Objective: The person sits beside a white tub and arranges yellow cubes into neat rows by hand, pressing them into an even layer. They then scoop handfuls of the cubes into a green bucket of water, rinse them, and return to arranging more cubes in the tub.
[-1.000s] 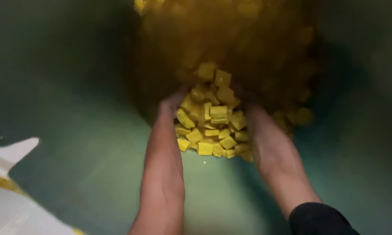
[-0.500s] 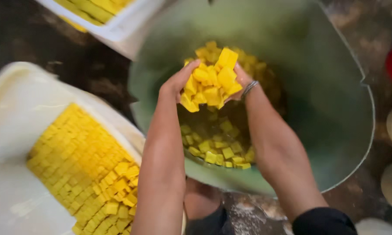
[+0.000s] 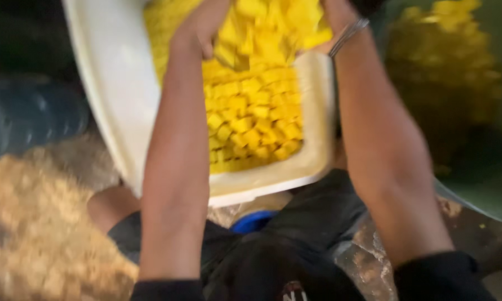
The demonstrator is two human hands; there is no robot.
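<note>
— What do the hands hold?

— A heap of yellow cubes (image 3: 273,22), carried between both. The left hand (image 3: 203,25) is cupped against one side of the heap, its fingers (image 3: 206,42) curled and pressed together on the cubes. The right hand (image 3: 334,17) is on the other side, mostly cut off by the top edge; a thin bracelet (image 3: 347,36) crosses its wrist.

— And the right fingers?

— I cannot tell how they lie; the cubes and the edge of the view hide them. The picture is blurred with motion too.

— What is under the fingers?

— A white tray (image 3: 111,106), tilted in the view. More cubes (image 3: 251,122) lie packed in it, right below the held heap and reaching down to the tray's near rim.

— Anything beyond the right fingers?

— A green tub (image 3: 485,184) just beside the tray, with a dim pile of yellow pieces (image 3: 446,67) inside.

— And on the left side?

— Outward of the left fingers, past the tray, something rounded and blue-grey (image 3: 28,120), too blurred to name.
</note>
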